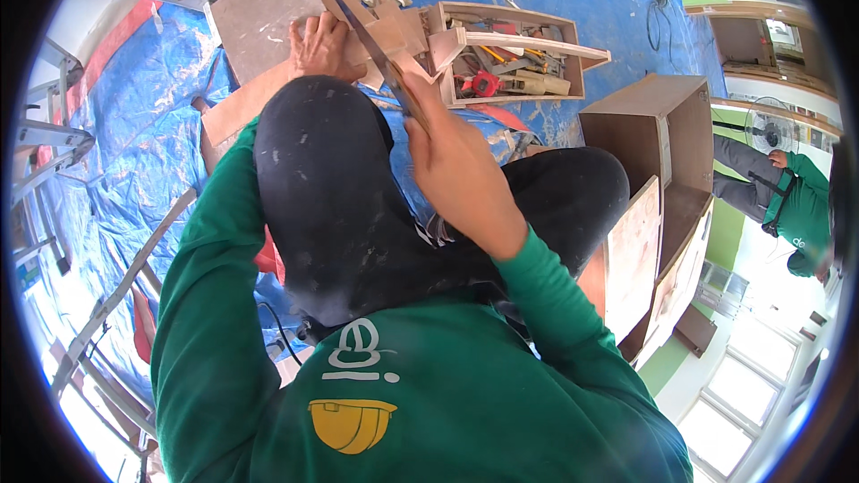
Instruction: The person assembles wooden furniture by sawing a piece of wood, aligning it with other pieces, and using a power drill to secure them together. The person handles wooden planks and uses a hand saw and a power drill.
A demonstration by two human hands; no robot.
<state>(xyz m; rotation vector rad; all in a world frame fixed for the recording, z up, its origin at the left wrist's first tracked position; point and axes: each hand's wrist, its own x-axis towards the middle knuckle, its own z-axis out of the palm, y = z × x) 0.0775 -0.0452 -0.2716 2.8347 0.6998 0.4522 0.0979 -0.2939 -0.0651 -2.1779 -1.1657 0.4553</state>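
Ladder rails run down the left edge of my view, standing on the blue tarpaulin that covers the floor. Next comes my left hand, fingers spread and pressed flat on the plywood strip, which lies across my raised knee above a square board on the tarpaulin. The strip's long axis runs left to right, out toward the wooden toolbox. My right hand is wrapped shut around the handle of a handsaw; the handle itself is hidden inside my fist. The blade slants up and to the left from that hand, crossing the strip just right of my left fingers, so the saw's axis cuts across the strip's length rather than along it. The strip lies ahead of and above my right hand, and my left hand is the one actually on it, touching; the right reaches it only through the blade. The toolbox, full of hand tools, sits beyond the strip's right end. Further right stands an open brown cabinet carcass, and at the far right edge another person in a green top bends over.
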